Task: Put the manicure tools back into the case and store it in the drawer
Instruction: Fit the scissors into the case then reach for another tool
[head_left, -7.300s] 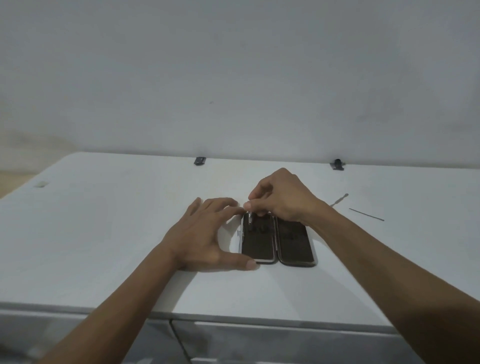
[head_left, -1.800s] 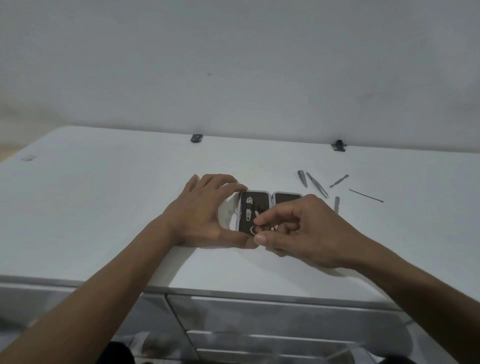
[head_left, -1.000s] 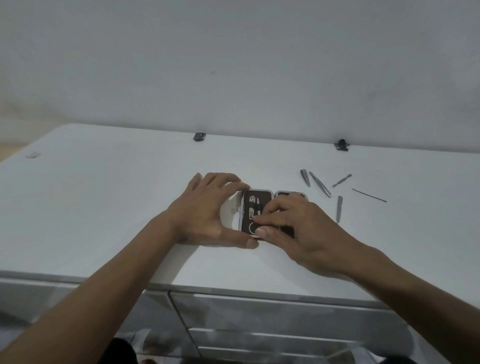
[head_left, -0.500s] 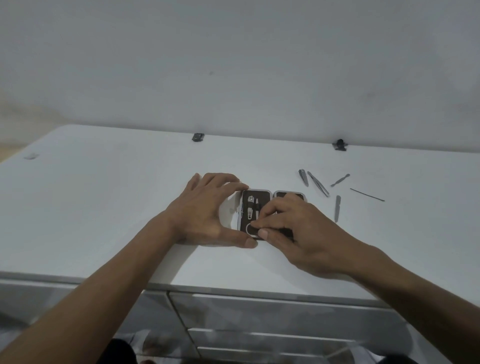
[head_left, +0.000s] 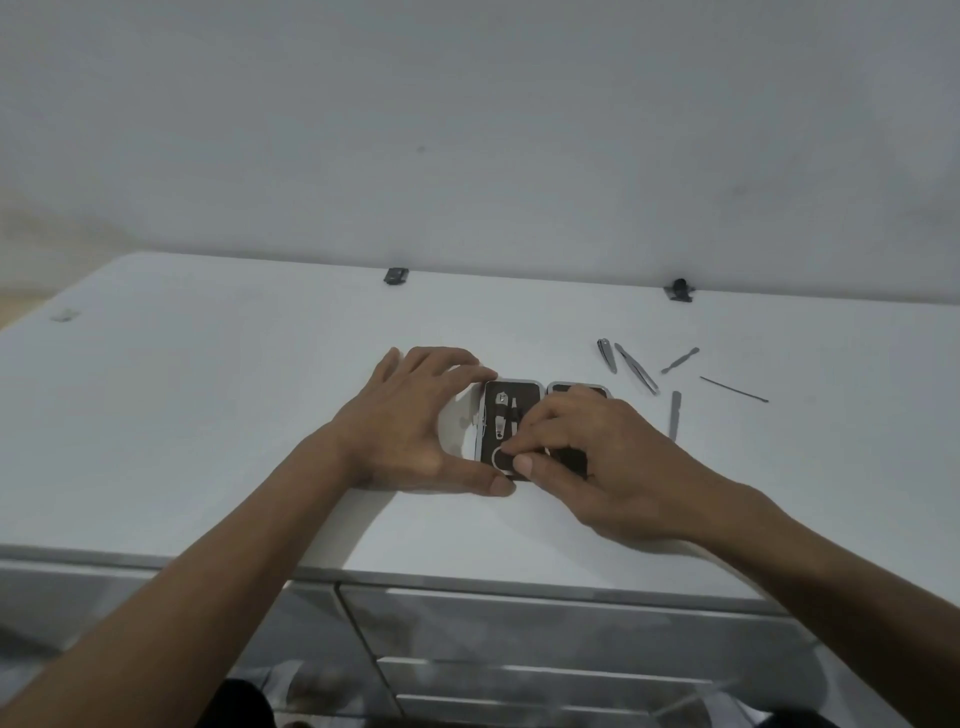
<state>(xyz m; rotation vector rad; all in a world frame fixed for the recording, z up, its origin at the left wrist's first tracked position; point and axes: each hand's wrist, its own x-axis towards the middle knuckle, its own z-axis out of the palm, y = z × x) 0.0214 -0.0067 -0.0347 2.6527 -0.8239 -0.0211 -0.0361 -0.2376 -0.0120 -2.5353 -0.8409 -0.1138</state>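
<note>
White countertop against a plain wall carries the work, drawer fronts below its near edge. My right hand has thumb and forefinger pinched together on the ring handle of the small scissors, pressing it into the left half of the open case, which lies near the middle of the countertop. My left hand braces the case's left side, thumb along its near edge, fingers spread and holding nothing. A clipper sits seated in that half. Toward the far right corner, loose tools lie well apart from the case. Recommended procedure: keep the left hand firm so the case cannot slide; align the blades with the elastic loop, then press the handle flat before releasing
</note>
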